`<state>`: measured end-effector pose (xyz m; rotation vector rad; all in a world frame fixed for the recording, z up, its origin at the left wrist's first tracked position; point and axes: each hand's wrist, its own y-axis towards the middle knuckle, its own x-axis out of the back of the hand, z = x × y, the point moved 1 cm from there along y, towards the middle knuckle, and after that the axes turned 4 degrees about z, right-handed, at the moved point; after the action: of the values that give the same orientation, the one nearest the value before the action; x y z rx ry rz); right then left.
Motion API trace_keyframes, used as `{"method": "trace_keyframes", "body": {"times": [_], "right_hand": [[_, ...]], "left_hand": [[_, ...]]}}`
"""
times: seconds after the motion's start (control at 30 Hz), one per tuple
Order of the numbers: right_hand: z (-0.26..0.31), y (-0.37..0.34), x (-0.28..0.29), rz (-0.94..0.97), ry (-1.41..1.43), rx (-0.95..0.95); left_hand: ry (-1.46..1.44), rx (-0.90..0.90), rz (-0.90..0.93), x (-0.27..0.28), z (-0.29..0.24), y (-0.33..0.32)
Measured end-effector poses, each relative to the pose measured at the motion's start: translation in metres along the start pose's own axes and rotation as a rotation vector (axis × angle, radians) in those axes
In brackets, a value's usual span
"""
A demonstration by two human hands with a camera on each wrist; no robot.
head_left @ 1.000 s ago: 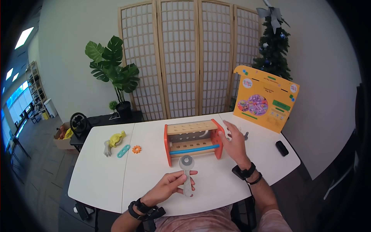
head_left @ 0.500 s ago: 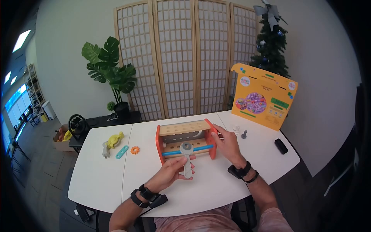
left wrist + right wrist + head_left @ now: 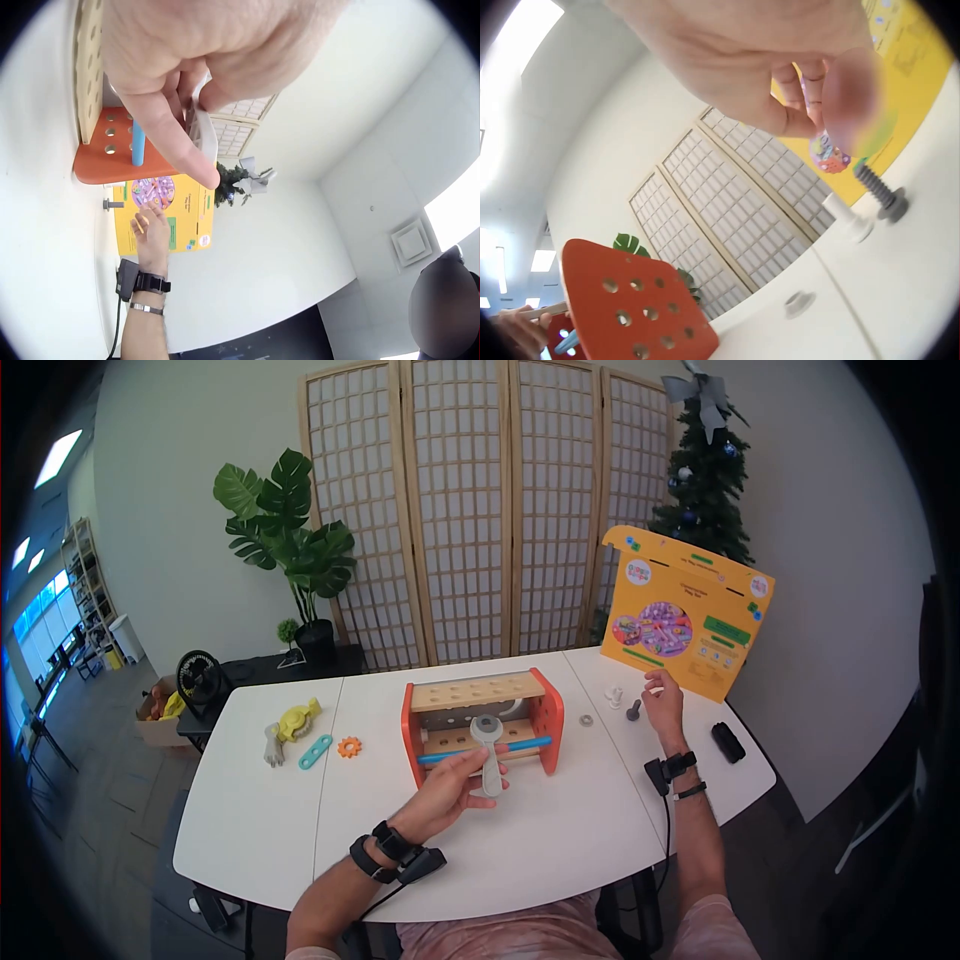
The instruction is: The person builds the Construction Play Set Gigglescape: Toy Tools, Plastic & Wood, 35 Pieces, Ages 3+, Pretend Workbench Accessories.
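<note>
My left hand [image 3: 440, 800] grips a grey toy wrench [image 3: 487, 728] by its handle, with the round head pointing up. Behind the wrench stands a wooden toy workbench with red side panels [image 3: 547, 722] and a blue rod [image 3: 532, 744] across its front. My right hand [image 3: 665, 710] hovers over the table's right side with fingers loosely bent and nothing in them. Just below it in the right wrist view, a grey bolt [image 3: 881, 193] stands on its head beside a white peg piece [image 3: 847, 217]. A small grey nut [image 3: 799, 304] lies nearer the workbench.
A yellow cardboard box [image 3: 690, 615] stands at the back right, with a black case [image 3: 728, 742] near the right edge. On the left lie a yellow toy piece [image 3: 298, 721], a teal strip [image 3: 316, 752] and an orange gear [image 3: 349, 747].
My right hand has let go of the workbench's right panel and moved right, toward the grey bolt. The workbench sits slightly further left than at first. My left hand has raised the wrench in front of it.
</note>
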<state>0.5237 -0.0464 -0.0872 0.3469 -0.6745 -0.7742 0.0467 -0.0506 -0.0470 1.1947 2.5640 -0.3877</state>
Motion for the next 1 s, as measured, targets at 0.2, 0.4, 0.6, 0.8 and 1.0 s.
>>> {"method": "trace_keyframes", "body": {"times": [0.2, 0.4, 0.6, 0.8, 1.0], "right_hand": [[-0.052, -0.006, -0.002, 0.209, -0.169, -0.077], [-0.032, -0.009, -0.001, 0.187, -0.245, -0.195], [0.002, 0.003, 0.000, 0.177, 0.252, -0.198], [0.106, 0.012, 0.007, 0.371, 0.769, -0.185], [0.164, 0.044, -0.016, 0.613, 0.588, 0.020]], "left_hand": [[-0.025, -0.014, -0.029, 0.002, -0.005, 0.007], [-0.070, -0.039, -0.026, -0.001, -0.009, 0.017], [-0.122, 0.005, 0.021, 0.001, -0.022, 0.028], [-0.246, 0.029, 0.029, 0.008, -0.027, 0.048], [-0.229, 0.042, 0.020, 0.006, -0.030, 0.056]]}}
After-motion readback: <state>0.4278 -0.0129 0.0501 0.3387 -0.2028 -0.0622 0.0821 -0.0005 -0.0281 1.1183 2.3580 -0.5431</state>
